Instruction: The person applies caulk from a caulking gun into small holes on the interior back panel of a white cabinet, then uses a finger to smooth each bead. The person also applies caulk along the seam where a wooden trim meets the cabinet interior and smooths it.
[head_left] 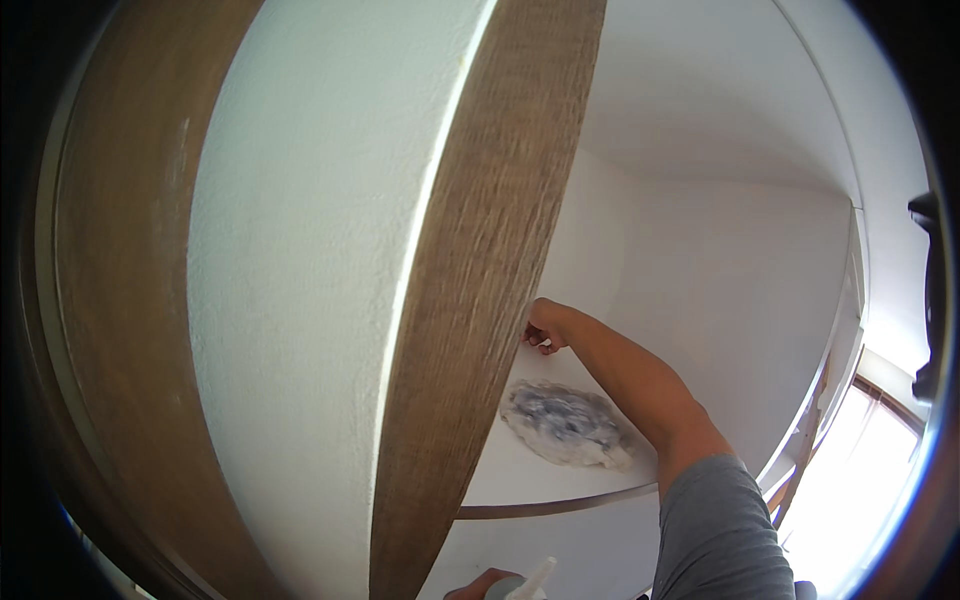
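Observation:
My right hand reaches deep onto a white shelf inside a cabinet. Its fingers are curled at the back of the shelf and partly hidden behind the edge of a wood-grain door, so I cannot tell whether they hold anything. A crumpled grey-white cloth lies on the shelf just below my forearm, and neither hand touches it. At the bottom edge, my left hand grips a spray bottle with a pale trigger head; only its top shows.
The open door's white inner face fills the left half of the view. The cabinet's white back wall and upper panel enclose the shelf. A bright window with a wooden frame is at the lower right.

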